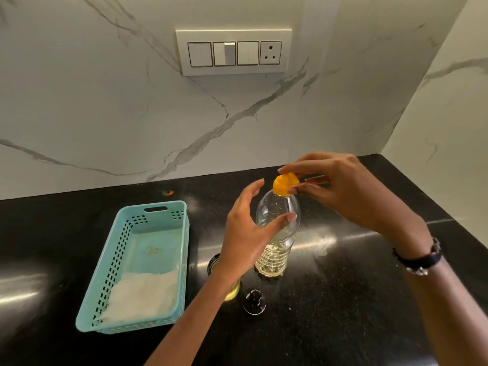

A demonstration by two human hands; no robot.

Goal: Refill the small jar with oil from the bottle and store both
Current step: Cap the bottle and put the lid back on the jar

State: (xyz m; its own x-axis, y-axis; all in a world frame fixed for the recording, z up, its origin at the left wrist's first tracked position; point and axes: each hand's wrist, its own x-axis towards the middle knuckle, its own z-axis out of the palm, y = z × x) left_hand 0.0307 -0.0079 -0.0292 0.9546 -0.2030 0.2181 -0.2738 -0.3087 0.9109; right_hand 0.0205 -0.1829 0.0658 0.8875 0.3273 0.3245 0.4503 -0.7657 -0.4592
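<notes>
Left hand (pixel 248 233) steadying upright bottle (pixel 277 233) on worktop (pixel 343 299); right hand (pixel 340 188) pinching orange cap (pixel 284 184) tilted at neck. Small jar (pixel 232 290) standing uncapped beside basket (pixel 140 262), largely hidden behind left forearm.

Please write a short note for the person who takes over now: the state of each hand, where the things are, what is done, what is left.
Left hand: steadies the clear plastic oil bottle, upright on the black counter.
Right hand: pinches the orange cap at the bottle's mouth; on or off, unclear.
Small glass jar: behind the left forearm, holds yellow oil; its dark lid lies beside it.
Done: whether the jar was refilled is unclear.
Left: close both, then store them, perhaps in the teal basket.
</notes>
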